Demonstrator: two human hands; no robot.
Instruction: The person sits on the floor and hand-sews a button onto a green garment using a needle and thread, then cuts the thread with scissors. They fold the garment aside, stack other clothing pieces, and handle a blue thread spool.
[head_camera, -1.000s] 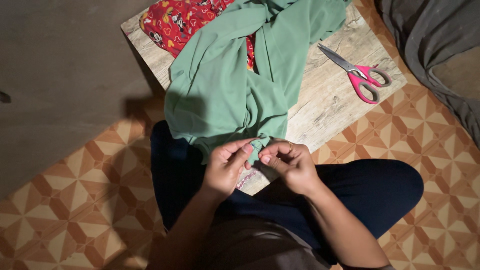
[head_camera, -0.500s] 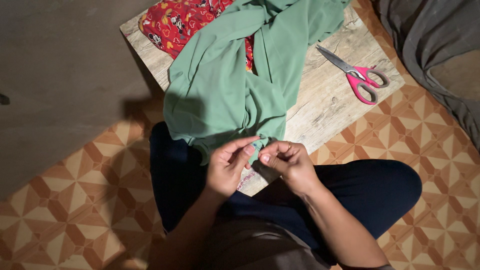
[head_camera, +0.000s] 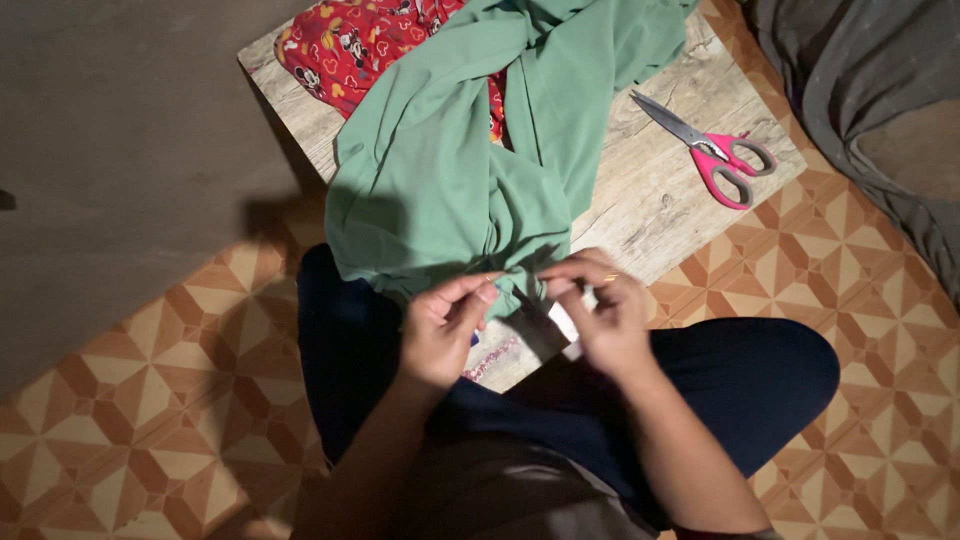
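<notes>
Pink-handled scissors (head_camera: 712, 144) lie on the wooden board (head_camera: 660, 200) at two o'clock, a red patterned cloth (head_camera: 345, 45) at eleven, grey fabric (head_camera: 860, 80) at one.

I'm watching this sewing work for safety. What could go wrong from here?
Both hands, left hand and right hand, pinch the edge of the green cloth in dim light and shadow, so a finger could get pricked if a needle is there; none is visible. The cloth hangs off the wooden board, so a tug might drag it. The pink-handled scissors lie near the board's edge and could slide off.
</notes>
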